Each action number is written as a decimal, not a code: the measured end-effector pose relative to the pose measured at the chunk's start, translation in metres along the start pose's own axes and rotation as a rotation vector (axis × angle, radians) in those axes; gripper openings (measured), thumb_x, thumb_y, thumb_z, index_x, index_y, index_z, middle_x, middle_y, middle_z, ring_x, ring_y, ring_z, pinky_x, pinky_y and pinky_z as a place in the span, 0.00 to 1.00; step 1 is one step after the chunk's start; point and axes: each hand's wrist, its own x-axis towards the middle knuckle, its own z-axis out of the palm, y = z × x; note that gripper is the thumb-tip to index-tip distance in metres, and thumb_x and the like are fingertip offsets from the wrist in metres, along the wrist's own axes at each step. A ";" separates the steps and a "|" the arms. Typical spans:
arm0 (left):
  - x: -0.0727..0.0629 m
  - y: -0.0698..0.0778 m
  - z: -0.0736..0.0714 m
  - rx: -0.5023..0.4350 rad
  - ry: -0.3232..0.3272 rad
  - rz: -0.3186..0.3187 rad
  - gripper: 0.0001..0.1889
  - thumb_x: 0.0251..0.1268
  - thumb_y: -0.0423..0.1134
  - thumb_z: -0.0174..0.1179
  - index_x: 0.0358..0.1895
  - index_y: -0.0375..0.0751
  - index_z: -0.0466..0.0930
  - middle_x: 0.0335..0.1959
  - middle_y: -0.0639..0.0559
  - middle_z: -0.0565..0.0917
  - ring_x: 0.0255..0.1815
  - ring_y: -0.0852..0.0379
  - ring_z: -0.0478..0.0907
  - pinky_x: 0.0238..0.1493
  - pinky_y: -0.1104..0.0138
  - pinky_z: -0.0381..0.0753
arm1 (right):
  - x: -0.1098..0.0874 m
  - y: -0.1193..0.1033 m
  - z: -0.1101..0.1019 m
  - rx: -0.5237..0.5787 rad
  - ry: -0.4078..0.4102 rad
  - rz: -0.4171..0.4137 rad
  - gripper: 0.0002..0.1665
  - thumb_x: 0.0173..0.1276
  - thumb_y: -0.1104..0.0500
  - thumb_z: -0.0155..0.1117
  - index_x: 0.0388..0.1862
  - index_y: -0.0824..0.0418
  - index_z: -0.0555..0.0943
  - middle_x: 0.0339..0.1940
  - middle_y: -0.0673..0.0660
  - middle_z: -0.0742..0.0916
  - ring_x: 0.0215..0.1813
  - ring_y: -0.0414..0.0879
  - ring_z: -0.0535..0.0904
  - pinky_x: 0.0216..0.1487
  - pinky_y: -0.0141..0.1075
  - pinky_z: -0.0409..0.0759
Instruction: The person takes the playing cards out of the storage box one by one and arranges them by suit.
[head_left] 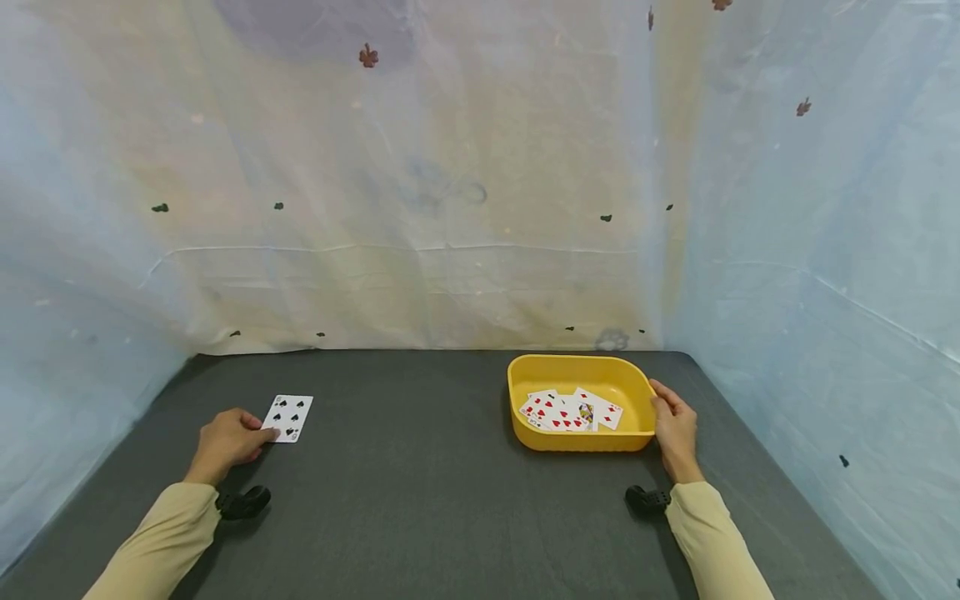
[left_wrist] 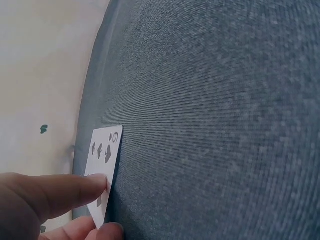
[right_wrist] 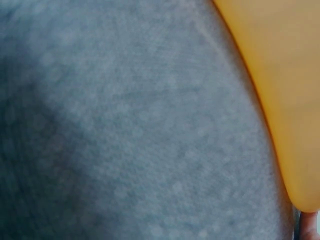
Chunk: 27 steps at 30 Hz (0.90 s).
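Observation:
On the left side of the table, my left hand (head_left: 228, 440) pinches a six of spades playing card (head_left: 288, 417) at its near left corner. The left wrist view has the thumb across the face of the card (left_wrist: 106, 142) and fingertips behind its edge, close over the cloth. My right hand (head_left: 676, 427) grips the right end of a yellow plastic tray (head_left: 581, 442). Several face-up playing cards (head_left: 562, 412) lie overlapping inside it, hearts and diamonds among them. In the right wrist view the tray's wall (right_wrist: 285, 75) fills the right side, with only a bit of finger below it.
A dark grey cloth (head_left: 420, 500) covers the table. Pale sheeting (head_left: 450, 167) hangs along the back edge, and bluish sheeting (head_left: 840, 250) runs down the right side. Black straps with small devices (head_left: 243, 502) sit on both wrists.

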 end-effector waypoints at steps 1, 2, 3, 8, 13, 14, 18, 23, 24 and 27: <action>0.000 0.000 0.000 0.003 -0.003 0.000 0.17 0.56 0.36 0.66 0.36 0.24 0.72 0.24 0.44 0.77 0.19 0.57 0.76 0.21 0.66 0.77 | 0.000 0.000 0.000 -0.001 0.002 0.000 0.23 0.79 0.58 0.45 0.69 0.63 0.71 0.67 0.62 0.74 0.61 0.53 0.72 0.44 0.19 0.72; 0.001 0.000 0.000 -0.005 -0.008 0.000 0.17 0.56 0.36 0.66 0.36 0.24 0.72 0.24 0.45 0.77 0.19 0.57 0.76 0.21 0.66 0.77 | 0.000 0.000 0.000 -0.002 0.003 0.000 0.24 0.79 0.58 0.45 0.69 0.63 0.71 0.67 0.62 0.74 0.61 0.52 0.72 0.44 0.19 0.72; 0.001 0.000 -0.001 -0.015 -0.011 -0.002 0.17 0.56 0.36 0.66 0.36 0.24 0.72 0.24 0.45 0.77 0.20 0.57 0.76 0.22 0.66 0.77 | 0.001 0.000 0.000 -0.003 0.003 -0.001 0.24 0.79 0.58 0.45 0.69 0.63 0.71 0.67 0.62 0.74 0.61 0.52 0.72 0.45 0.19 0.72; 0.003 -0.001 -0.003 -0.089 -0.038 -0.037 0.17 0.57 0.36 0.67 0.38 0.25 0.72 0.24 0.46 0.77 0.21 0.58 0.76 0.23 0.65 0.80 | 0.001 0.000 -0.001 -0.013 0.001 0.002 0.24 0.79 0.58 0.44 0.69 0.63 0.70 0.67 0.62 0.73 0.62 0.53 0.71 0.46 0.20 0.72; 0.004 0.000 -0.006 -0.101 -0.042 -0.042 0.19 0.59 0.38 0.67 0.41 0.24 0.72 0.26 0.45 0.79 0.21 0.58 0.77 0.23 0.65 0.80 | 0.002 -0.001 -0.001 -0.002 -0.003 -0.001 0.24 0.79 0.58 0.44 0.69 0.63 0.70 0.67 0.63 0.73 0.62 0.53 0.72 0.44 0.20 0.73; 0.004 0.001 -0.007 -0.095 -0.042 -0.038 0.20 0.60 0.39 0.67 0.42 0.24 0.72 0.26 0.45 0.79 0.22 0.58 0.77 0.23 0.65 0.79 | 0.001 -0.002 -0.002 -0.003 -0.003 -0.002 0.24 0.79 0.57 0.44 0.69 0.63 0.70 0.67 0.63 0.73 0.62 0.54 0.72 0.44 0.19 0.73; 0.002 0.006 -0.006 -0.083 -0.046 -0.005 0.22 0.62 0.42 0.65 0.46 0.25 0.71 0.28 0.46 0.80 0.23 0.57 0.77 0.25 0.64 0.79 | 0.001 -0.002 -0.002 -0.009 -0.003 0.001 0.24 0.79 0.57 0.44 0.70 0.63 0.70 0.67 0.63 0.73 0.62 0.54 0.72 0.44 0.19 0.73; -0.002 0.022 -0.003 -0.115 -0.082 0.079 0.26 0.67 0.47 0.62 0.53 0.25 0.68 0.36 0.42 0.80 0.30 0.53 0.78 0.31 0.61 0.81 | 0.000 -0.001 -0.001 -0.001 -0.004 0.008 0.24 0.79 0.58 0.45 0.69 0.63 0.70 0.67 0.63 0.73 0.62 0.54 0.72 0.46 0.21 0.74; -0.002 0.025 -0.002 -0.124 -0.091 0.103 0.27 0.68 0.48 0.61 0.54 0.25 0.68 0.37 0.41 0.79 0.32 0.51 0.79 0.33 0.60 0.81 | 0.000 -0.001 -0.001 -0.002 -0.004 0.008 0.24 0.79 0.58 0.45 0.69 0.63 0.70 0.67 0.63 0.73 0.62 0.55 0.72 0.46 0.21 0.74; -0.004 0.037 0.003 -0.146 -0.115 0.175 0.29 0.69 0.50 0.60 0.58 0.26 0.67 0.41 0.38 0.79 0.38 0.45 0.79 0.36 0.57 0.81 | 0.000 -0.001 0.000 -0.001 -0.004 0.009 0.24 0.79 0.57 0.45 0.69 0.63 0.71 0.67 0.63 0.73 0.62 0.55 0.72 0.46 0.22 0.75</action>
